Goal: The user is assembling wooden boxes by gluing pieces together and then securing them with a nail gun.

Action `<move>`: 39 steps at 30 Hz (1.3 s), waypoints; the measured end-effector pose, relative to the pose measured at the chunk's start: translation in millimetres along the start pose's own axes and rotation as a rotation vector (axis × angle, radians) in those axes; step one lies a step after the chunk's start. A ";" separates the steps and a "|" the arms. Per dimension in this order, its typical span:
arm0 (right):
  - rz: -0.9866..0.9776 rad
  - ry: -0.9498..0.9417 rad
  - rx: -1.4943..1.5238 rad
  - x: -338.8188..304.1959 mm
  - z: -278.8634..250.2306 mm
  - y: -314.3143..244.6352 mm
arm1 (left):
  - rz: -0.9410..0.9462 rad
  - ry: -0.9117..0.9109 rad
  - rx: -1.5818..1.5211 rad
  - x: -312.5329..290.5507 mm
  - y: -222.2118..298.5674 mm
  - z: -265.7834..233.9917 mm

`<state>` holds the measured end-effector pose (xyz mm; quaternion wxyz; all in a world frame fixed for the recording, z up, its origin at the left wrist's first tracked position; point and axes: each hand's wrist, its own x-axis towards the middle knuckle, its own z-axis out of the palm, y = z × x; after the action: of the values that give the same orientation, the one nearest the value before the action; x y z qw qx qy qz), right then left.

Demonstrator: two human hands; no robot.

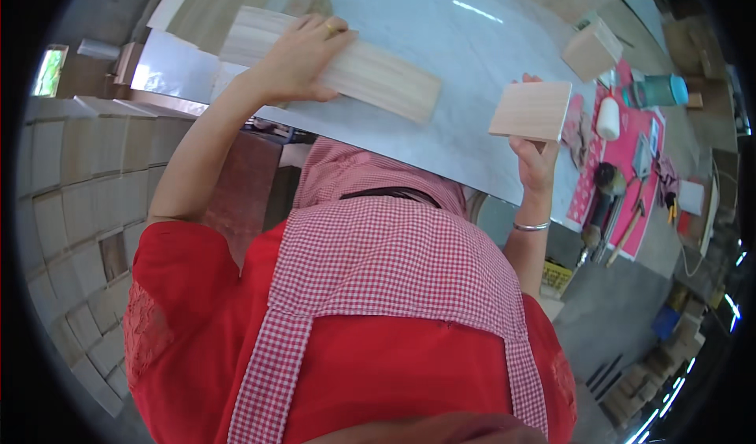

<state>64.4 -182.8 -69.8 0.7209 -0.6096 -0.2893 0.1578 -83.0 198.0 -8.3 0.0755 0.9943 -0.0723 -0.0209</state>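
Note:
My left hand [303,59] lies across a long pale wooden board [386,80], thumb at its near edge and fingers bent over the top. The board rests slantwise on the grey-white tabletop [465,58]. At the right, my right hand [538,160] grips a small squarish wooden panel [531,110], thumb below and fingertips showing at its far edge. Most of that hand's fingers are hidden behind the panel. Past my left hand sits a small brownish lump [309,0], too blurred to name.
On the right, a pink cloth [635,231] bears a white bottle [608,118], brushes and hand tools, with a teal jar [655,91] beside it. A wooden block [592,50] stands at the far right. Stacked wooden pieces [79,200] fill the left side.

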 end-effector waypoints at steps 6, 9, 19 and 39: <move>0.031 -0.027 0.054 -7.9 2.7 -14.0 | 0.066 0.039 0.221 7.1 11.7 17.1; 0.075 0.086 -0.059 -9.6 8.8 -0.7 | 0.118 0.061 0.084 28.0 48.1 31.4; 0.075 0.267 -0.138 -7.6 54.2 21.0 | -0.275 -0.095 -1.464 84.5 141.9 64.1; 0.013 0.249 -0.768 -27.4 90.5 43.1 | 0.157 0.155 -0.230 83.5 92.9 25.5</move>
<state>-6.8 -118.5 -109.7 0.4692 -0.8509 -0.2341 -0.0323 -14.9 91.1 -21.9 0.1957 0.9690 -0.1407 0.0537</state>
